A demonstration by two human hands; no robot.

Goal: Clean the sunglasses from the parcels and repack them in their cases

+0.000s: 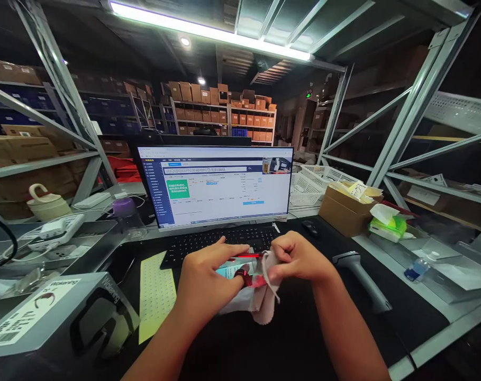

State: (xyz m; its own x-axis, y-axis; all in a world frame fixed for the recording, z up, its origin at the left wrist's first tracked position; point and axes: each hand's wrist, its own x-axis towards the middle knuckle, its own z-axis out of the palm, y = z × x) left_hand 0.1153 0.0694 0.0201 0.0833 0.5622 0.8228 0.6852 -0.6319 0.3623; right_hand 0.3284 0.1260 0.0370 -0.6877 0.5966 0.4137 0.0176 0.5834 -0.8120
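Over the black desk mat, my right hand (293, 256) is closed on a pale cloth drawstring pouch (264, 307), its fingers curled at the pouch's mouth. A thin cord hangs off the cloth. My left hand (208, 272) reaches in from the other side, thumb and fingers closing around a small red and dark item (246, 275) at the pouch's opening. What kind of item it is, I cannot make out. Behind it, partly covered by the fingers, shows a light-blue printed piece (229, 271). Some whitish wrapping lies under the left hand.
A keyboard (208, 241) and lit monitor (220, 190) stand ahead. A yellow label sheet (156, 296) and a printed grey box (53, 323) lie left. Rightward are a mouse (310, 228), a barcode scanner (363, 280), a cardboard box (345, 211) and a tissue pack (388, 225).
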